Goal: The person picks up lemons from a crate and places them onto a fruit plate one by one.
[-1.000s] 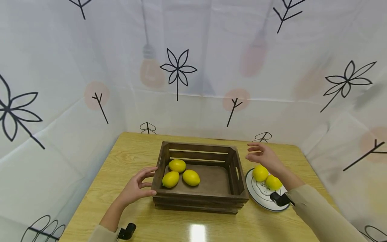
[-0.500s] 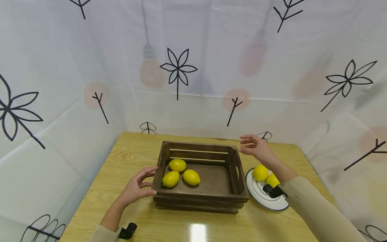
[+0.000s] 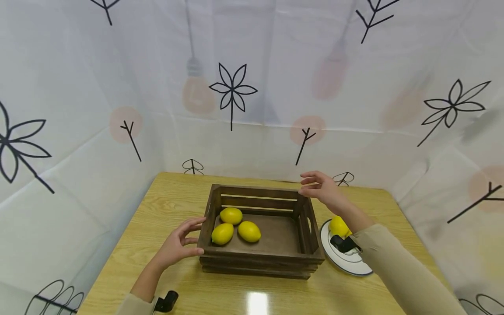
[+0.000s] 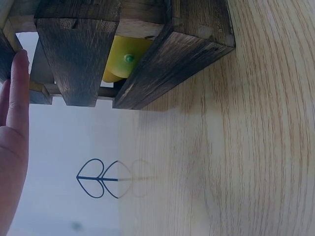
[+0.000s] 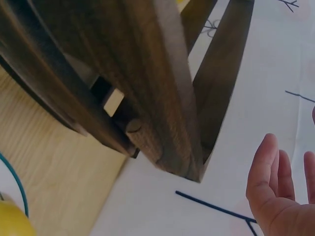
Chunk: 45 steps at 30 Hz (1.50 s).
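Note:
A dark brown slatted wooden crate stands mid-table, with three yellow lemons grouped at the left of its floor. My left hand is against the crate's left side, fingers and thumb spread along its top edge. Through the slats in the left wrist view, a lemon shows its green end. My right hand is raised over the crate's back right corner, empty, its fingers loosely bent. The right wrist view shows that hand apart from the crate's end panel.
A white plate with a dark rim is right of the crate. It bears a lemon; the sleeve hides much of the rest. The wooden table meets a patterned cloth backdrop behind. Small black cameras sit at both wrists.
My right hand has moved left and slightly up, from beside the crate to its back right corner; its sleeve now covers more of the plate. The left hand, crate and lemons have stayed put.

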### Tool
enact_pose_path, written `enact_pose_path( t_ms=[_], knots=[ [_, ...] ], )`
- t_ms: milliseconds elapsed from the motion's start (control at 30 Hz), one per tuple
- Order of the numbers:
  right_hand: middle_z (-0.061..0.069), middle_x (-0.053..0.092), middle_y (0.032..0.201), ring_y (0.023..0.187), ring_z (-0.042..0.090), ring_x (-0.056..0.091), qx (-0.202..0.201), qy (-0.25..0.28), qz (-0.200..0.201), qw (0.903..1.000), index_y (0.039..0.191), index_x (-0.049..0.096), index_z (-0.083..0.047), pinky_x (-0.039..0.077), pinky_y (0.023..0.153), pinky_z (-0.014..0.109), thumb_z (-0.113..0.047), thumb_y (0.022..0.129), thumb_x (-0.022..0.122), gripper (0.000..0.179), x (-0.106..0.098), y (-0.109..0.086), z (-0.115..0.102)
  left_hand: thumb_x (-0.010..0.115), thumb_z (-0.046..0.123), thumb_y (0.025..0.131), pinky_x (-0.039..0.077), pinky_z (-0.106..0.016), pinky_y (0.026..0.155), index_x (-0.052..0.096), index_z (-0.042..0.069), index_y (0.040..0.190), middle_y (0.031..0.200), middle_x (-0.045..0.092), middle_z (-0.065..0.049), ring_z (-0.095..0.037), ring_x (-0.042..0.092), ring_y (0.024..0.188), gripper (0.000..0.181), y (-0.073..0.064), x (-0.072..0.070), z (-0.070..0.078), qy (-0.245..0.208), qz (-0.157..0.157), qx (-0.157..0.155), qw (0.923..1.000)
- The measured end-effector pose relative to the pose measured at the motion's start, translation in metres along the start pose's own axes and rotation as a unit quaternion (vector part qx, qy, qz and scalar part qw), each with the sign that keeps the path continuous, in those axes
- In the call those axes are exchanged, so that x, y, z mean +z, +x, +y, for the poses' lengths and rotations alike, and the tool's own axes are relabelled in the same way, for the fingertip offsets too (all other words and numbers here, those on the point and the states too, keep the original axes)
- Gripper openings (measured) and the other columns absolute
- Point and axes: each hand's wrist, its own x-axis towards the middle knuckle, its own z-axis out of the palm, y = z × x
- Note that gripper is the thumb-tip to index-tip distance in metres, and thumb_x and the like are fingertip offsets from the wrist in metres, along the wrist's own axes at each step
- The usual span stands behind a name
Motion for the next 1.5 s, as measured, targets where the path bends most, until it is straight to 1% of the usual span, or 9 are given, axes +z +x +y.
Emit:
enact_pose_path(
  t_ms=[200, 467, 700, 767, 933, 1033, 1167, 1333, 1500],
  knots=[
    [0.022, 0.049, 0.124, 0.109, 0.035, 0.052, -0.009, 0.002, -0.005, 0.9999, 0.132, 0.044, 0.0, 0.047, 0.089, 0.042, -0.012, 0.086, 0.068, 0.053, 0.01, 0.005, -0.004, 0.071, 0.001, 0.08, 0.049, -0.031, 0.088, 0.041, 0.006, 0.14, 0.14, 0.035, -0.015, -0.01, 0.044, 0.118, 0.067, 0.0, 0.0, 0.001, 0.0, -0.001, -0.001, 1.0],
    [0.023, 0.049, 0.12, 0.107, 0.034, 0.052, -0.02, 0.037, -0.025, 0.9988, 0.131, 0.045, 0.001, 0.049, 0.087, 0.042, -0.006, 0.085, 0.067, 0.052, 0.024, 0.015, -0.003, 0.072, 0.001, 0.079, 0.048, -0.031, 0.088, 0.041, 0.008, 0.14, 0.14, 0.036, -0.014, -0.01, 0.044, 0.118, 0.068, 0.0, 0.0, 0.0, 0.005, 0.003, -0.002, 1.0],
    [0.023, 0.049, 0.119, 0.104, 0.032, 0.054, -0.02, 0.068, -0.036, 0.9968, 0.131, 0.045, 0.001, 0.047, 0.089, 0.048, -0.004, 0.085, 0.067, 0.051, 0.034, 0.023, -0.005, 0.072, 0.002, 0.08, 0.048, -0.031, 0.088, 0.041, 0.007, 0.14, 0.14, 0.035, -0.013, -0.01, 0.044, 0.118, 0.068, -0.001, 0.001, 0.0, -0.001, 0.002, -0.006, 1.0],
    [0.022, 0.05, 0.118, 0.102, 0.031, 0.054, -0.019, 0.068, -0.04, 0.9967, 0.131, 0.046, 0.0, 0.047, 0.089, 0.048, -0.004, 0.085, 0.067, 0.051, 0.037, 0.026, -0.007, 0.072, 0.002, 0.08, 0.048, -0.031, 0.088, 0.041, 0.006, 0.139, 0.14, 0.035, -0.013, -0.01, 0.044, 0.118, 0.068, -0.001, 0.0, 0.0, -0.001, 0.003, -0.006, 1.0],
    [0.02, 0.052, 0.116, 0.101, 0.031, 0.056, -0.021, 0.038, -0.056, 0.9975, 0.129, 0.048, -0.002, 0.049, 0.087, 0.045, -0.005, 0.085, 0.068, 0.05, 0.045, 0.031, -0.01, 0.072, 0.0, 0.079, 0.048, -0.03, 0.089, 0.041, 0.006, 0.139, 0.141, 0.036, -0.013, -0.01, 0.044, 0.119, 0.068, 0.0, 0.0, 0.0, 0.008, 0.005, -0.006, 0.9999],
    [0.024, 0.051, 0.116, 0.1, 0.031, 0.057, -0.027, 0.033, -0.074, 0.9963, 0.127, 0.048, -0.001, 0.05, 0.086, 0.043, -0.005, 0.084, 0.068, 0.047, 0.051, 0.035, -0.011, 0.072, 0.0, 0.079, 0.048, -0.03, 0.089, 0.041, 0.006, 0.139, 0.141, 0.035, -0.014, -0.01, 0.044, 0.119, 0.067, 0.001, 0.0, 0.001, 0.008, 0.005, -0.005, 0.9999],
    [0.026, 0.05, 0.117, 0.097, 0.029, 0.058, -0.03, 0.041, -0.106, 0.9931, 0.125, 0.049, 0.0, 0.05, 0.085, 0.044, -0.002, 0.085, 0.067, 0.044, 0.061, 0.04, -0.009, 0.071, 0.001, 0.08, 0.048, -0.029, 0.088, 0.04, 0.004, 0.139, 0.14, 0.035, -0.017, -0.01, 0.044, 0.118, 0.067, 0.0, 0.0, 0.0, 0.009, 0.0, 0.005, 0.9999],
    [0.024, 0.053, 0.115, 0.097, 0.028, 0.058, -0.044, 0.023, -0.144, 0.9883, 0.124, 0.05, 0.003, 0.048, 0.085, 0.049, -0.003, 0.085, 0.067, 0.044, 0.071, 0.044, -0.005, 0.072, 0.001, 0.08, 0.048, -0.03, 0.088, 0.04, 0.005, 0.139, 0.14, 0.036, -0.012, -0.009, 0.043, 0.119, 0.067, 0.0, 0.0, -0.001, 0.013, 0.002, 0.009, 0.9999],
    [0.026, 0.051, 0.116, 0.099, 0.029, 0.057, -0.058, -0.004, -0.19, 0.98, 0.125, 0.05, 0.003, 0.05, 0.085, 0.043, -0.005, 0.085, 0.068, 0.044, 0.081, 0.049, -0.004, 0.072, 0.002, 0.079, 0.049, -0.03, 0.088, 0.041, 0.006, 0.139, 0.14, 0.037, -0.01, -0.009, 0.044, 0.119, 0.067, 0.0, 0.0, 0.0, 0.014, 0.004, 0.006, 0.9999]
  ],
)
